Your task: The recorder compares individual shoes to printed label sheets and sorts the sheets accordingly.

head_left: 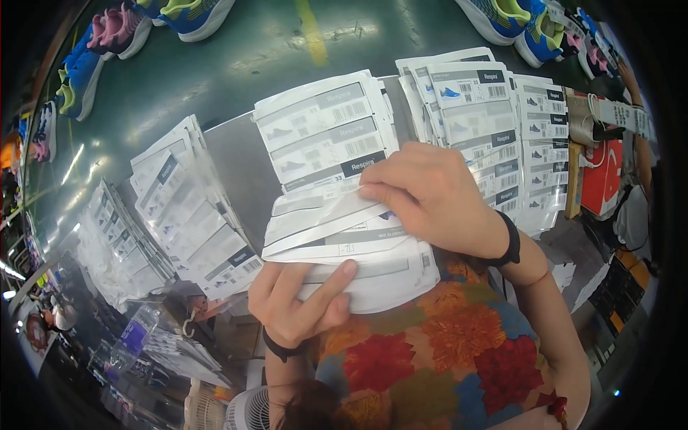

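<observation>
Sheets of shoe-box labels [326, 208] lie in front of me, the near part folded and lifted from the layer below. My right hand [430, 197] pinches the translucent top layer near its right edge. My left hand [304, 297] grips the near left edge of the sheets, with fingers under and on top of them. Behind my hands a stack of printed label sheets [312, 115] continues, showing grey and black panels, barcodes and small shoe pictures. What lies beneath my right palm is hidden.
More label stacks stand to the left [190, 208] and right [473, 107]. Colourful sneakers [193, 18] line the far green table [272, 50], with others at the far right [502, 21]. An orange-red box [600, 179] sits at right; a white fan [249, 410] is below.
</observation>
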Demonstrator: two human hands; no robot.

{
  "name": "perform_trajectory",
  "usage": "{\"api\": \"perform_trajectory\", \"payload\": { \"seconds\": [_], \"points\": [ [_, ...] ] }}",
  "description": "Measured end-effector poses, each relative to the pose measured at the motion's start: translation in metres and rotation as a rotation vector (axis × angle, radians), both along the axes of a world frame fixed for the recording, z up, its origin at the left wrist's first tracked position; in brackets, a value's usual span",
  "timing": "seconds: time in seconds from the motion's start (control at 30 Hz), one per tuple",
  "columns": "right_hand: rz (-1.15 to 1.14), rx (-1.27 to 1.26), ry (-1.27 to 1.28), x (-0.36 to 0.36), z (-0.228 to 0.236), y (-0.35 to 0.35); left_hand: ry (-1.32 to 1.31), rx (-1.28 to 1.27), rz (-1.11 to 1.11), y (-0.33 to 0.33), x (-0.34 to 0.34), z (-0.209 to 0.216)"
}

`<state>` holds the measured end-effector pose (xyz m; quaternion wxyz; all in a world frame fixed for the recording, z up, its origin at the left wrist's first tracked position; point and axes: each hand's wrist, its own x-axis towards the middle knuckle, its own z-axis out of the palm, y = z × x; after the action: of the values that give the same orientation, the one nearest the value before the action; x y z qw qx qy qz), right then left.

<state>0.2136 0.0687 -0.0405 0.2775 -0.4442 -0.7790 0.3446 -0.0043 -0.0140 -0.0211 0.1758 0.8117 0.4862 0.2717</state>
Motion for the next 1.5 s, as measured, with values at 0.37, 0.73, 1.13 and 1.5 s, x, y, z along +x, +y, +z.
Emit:
{"api": "perform_trajectory", "payload": {
  "seconds": [0.37,0.73,1.13,1.5],
  "points": [
    [-0.079,-0.047,-0.002,0.003,0.002,-0.005,-0.026,0.075,0.102,0.001,0.007,-0.003],
    [-0.441,0.13,-0.071,0.052,0.023,-0.051,-0.238,0.267,0.331,0.006,0.013,0.002],
    [-0.52,0.154,-0.099,0.052,0.015,-0.13,0.07,-0.24,0.339,-0.059,0.027,-0.028],
    [-0.38,0.053,-0.052,0.056,0.039,-0.093,-0.01,-0.194,0.244,-0.05,-0.006,0.004]
  ]
}}
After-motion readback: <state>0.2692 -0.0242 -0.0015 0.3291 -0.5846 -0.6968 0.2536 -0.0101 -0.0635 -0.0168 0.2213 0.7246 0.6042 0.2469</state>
